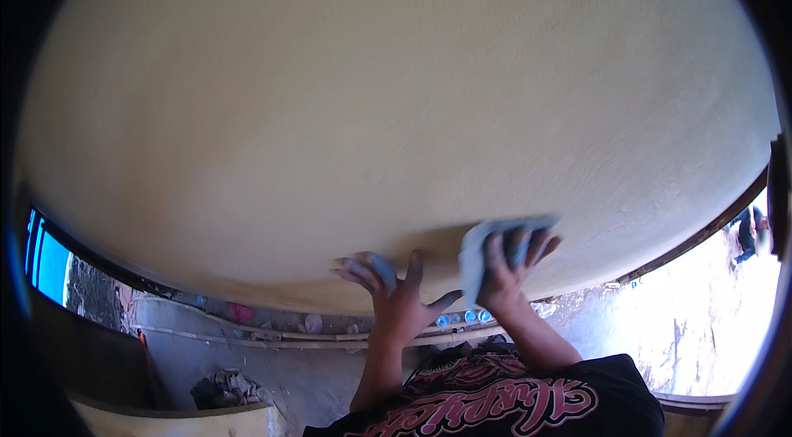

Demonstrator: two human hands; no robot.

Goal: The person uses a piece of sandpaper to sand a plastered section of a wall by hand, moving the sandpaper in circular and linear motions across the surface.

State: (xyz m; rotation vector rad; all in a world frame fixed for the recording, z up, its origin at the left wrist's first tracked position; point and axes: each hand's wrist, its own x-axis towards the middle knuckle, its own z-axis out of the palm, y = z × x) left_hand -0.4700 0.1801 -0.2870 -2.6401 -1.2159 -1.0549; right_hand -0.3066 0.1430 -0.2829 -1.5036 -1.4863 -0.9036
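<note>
A broad beige surface (pixel 396 107), slightly textured with faint scratches, fills most of the picture in front of me. My left hand (pixel 398 301) rests its fingertips near the surface's lower edge, fingers spread, holding nothing. To its right, my right hand (pixel 506 276) presses a pale grey-blue sheet (pixel 471 264) against the surface. The sheet looks thin and bent, with motion blur at its edges; whether it is sandpaper or a cloth, I cannot tell. Several fingers lie over it, and the thumb side is partly hidden. Greyish dust coats the fingers of both hands.
Below the surface's edge, long poles (pixel 247 341) run along a grey floor with scattered litter. Round bluish clear items (pixel 471 317) lie between my arms. A dark heap (pixel 224 389) sits at lower left. Bright light falls at right, where part of a person (pixel 749 235) shows.
</note>
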